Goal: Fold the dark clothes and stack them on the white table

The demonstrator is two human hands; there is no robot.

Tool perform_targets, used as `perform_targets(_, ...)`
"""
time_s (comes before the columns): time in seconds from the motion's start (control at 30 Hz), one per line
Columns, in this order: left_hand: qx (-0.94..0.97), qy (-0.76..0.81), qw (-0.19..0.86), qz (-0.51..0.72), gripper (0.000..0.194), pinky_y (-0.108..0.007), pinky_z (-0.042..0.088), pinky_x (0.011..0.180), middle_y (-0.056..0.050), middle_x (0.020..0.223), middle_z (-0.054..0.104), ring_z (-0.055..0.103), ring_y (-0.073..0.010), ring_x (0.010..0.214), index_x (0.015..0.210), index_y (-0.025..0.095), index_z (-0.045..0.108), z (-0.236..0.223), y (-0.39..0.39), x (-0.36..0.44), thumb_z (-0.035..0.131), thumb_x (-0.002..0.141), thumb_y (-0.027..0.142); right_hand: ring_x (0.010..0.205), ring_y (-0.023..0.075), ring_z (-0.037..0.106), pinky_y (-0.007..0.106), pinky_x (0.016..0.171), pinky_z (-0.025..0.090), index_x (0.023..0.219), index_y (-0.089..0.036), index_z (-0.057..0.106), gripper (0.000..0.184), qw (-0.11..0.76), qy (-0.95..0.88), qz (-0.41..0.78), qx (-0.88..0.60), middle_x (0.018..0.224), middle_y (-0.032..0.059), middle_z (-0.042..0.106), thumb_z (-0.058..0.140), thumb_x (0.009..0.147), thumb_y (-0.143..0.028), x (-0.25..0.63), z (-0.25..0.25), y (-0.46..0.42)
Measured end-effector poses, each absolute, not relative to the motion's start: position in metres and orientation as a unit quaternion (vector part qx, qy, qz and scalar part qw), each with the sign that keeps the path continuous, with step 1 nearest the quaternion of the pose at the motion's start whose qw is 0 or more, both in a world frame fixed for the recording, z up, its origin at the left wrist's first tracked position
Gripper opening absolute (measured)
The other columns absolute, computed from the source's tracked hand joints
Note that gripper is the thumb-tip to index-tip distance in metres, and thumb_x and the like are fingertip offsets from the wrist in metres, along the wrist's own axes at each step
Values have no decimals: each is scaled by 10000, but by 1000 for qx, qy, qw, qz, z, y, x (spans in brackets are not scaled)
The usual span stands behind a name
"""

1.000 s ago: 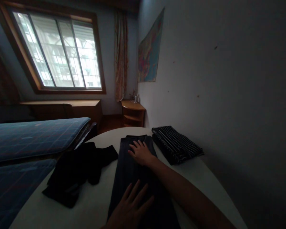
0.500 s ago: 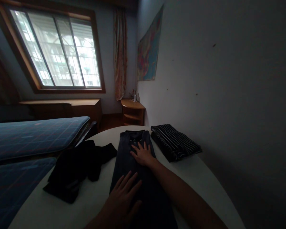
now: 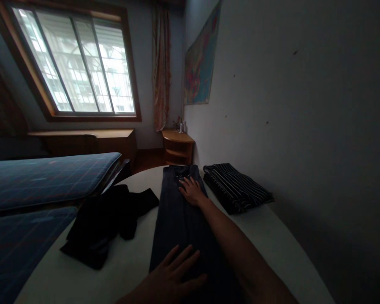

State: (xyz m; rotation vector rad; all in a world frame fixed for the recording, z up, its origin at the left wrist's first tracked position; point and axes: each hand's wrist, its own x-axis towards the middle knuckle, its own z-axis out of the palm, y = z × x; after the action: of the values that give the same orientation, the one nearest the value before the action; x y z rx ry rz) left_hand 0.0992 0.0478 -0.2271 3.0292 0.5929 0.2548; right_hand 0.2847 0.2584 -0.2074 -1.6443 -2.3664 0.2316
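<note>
A dark navy shirt (image 3: 174, 215) lies as a long folded strip on the round white table (image 3: 129, 270), its buttoned collar at the far edge. My right hand (image 3: 192, 191) rests flat on it just below the collar, fingers spread. Nearer to me, my left hand (image 3: 177, 274) lies over the lower part of the shirt with its fingers apart; the shirt's near end is hidden in shadow and behind my hands. To the left is a crumpled black garment (image 3: 101, 223). Folded black clothes with white stripes (image 3: 237, 185) are stacked on the right.
Beyond the table's left edge are blue plaid mattresses (image 3: 50, 177). A wall (image 3: 304, 160) runs along the right side. A wooden corner shelf (image 3: 177, 137) and a desk (image 3: 114, 134) stand at the back, under and beside the window.
My right hand has slid farther up toward the collar, and the shirt has shifted slightly away toward the far edge. My left hand has moved nearer to me and a little right.
</note>
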Motion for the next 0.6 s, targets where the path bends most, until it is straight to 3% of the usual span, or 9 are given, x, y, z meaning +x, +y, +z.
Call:
perform_targets(0.07,984,146,-26,103,749,-486,394,1100,-100,1575,290,391,-318,1397,1537,392,209,-232,42,102,632,927,292,1499,286,95,506,1184,77,1518,-275,331,594,128,-823,86,-547,1631,34,207,234,1006,-560,289,-208,237)
perform_targets(0.27,981,106,-103,128,686,-389,450,1050,-73,1515,436,540,-262,1290,1539,368,219,-235,19,114,579,954,368,1505,272,84,513,1197,89,1545,-292,260,623,101,-862,142,-476,1646,48,126,274,997,-587,315,-205,140)
perform_targets(0.47,983,131,-29,124,666,-445,460,1054,-27,1535,398,500,-288,1324,1521,459,192,-238,3,123,549,966,368,1500,262,130,512,1209,144,1539,-246,289,600,64,-876,192,-437,1623,66,206,395,994,-471,337,-189,43)
perform_targets(0.6,986,135,-5,97,711,-385,472,1053,-32,1506,446,501,-259,1326,1540,410,184,-226,-9,110,569,962,256,1485,259,194,505,1200,223,1521,-217,338,567,69,-881,193,-427,1598,90,269,441,986,-375,357,-183,-3)
